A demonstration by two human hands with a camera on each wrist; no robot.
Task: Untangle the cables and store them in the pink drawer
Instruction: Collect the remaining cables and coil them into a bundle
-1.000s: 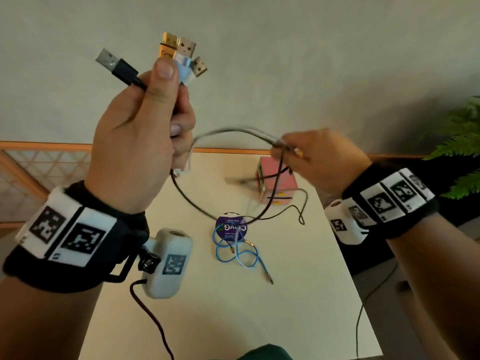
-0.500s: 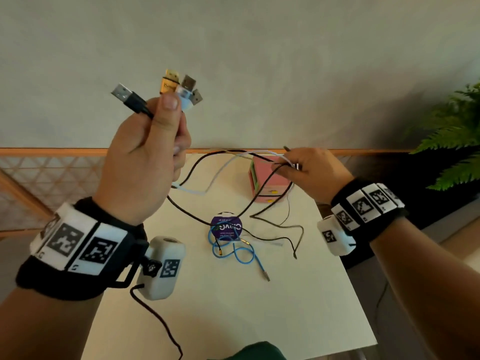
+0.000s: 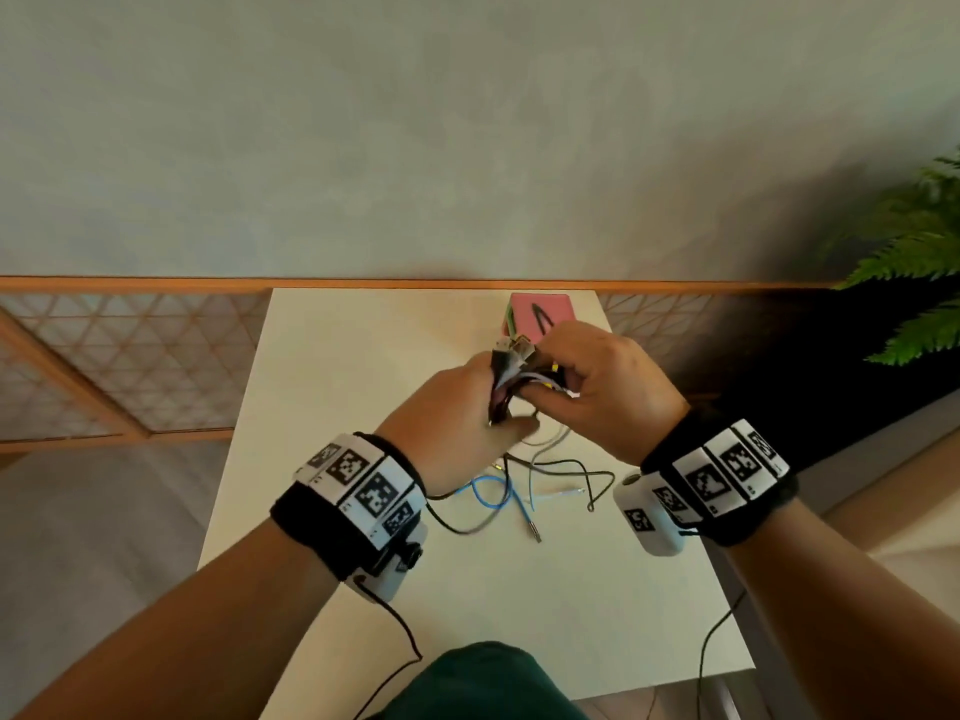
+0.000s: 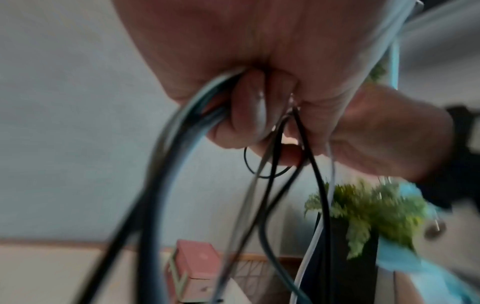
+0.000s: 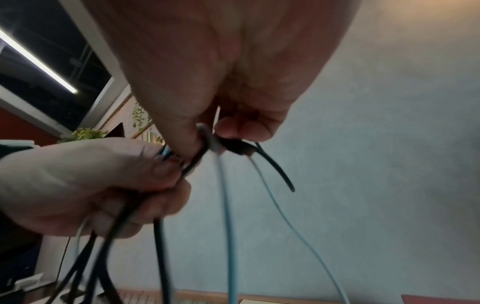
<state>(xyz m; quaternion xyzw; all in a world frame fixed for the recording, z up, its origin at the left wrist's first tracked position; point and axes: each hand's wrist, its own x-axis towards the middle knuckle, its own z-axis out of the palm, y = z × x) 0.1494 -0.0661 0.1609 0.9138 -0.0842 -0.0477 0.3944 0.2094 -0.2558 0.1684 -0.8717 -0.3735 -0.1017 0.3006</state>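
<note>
My left hand (image 3: pixel 457 407) and right hand (image 3: pixel 597 387) both clutch the bundle of thin black, white and blue cables (image 3: pixel 511 363). Their plug ends point away from me, toward the small pink plastic drawer box (image 3: pixel 540 311) just beyond my knuckles. My right hand is nearer it.

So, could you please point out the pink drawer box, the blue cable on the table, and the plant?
pink drawer box (image 3: pixel 540 311), head view, on its pink top face.
blue cable (image 3: pixel 480 493), head view, on its loop lying on the table.
plant (image 3: pixel 914 257), head view, on its green fronds.
</note>
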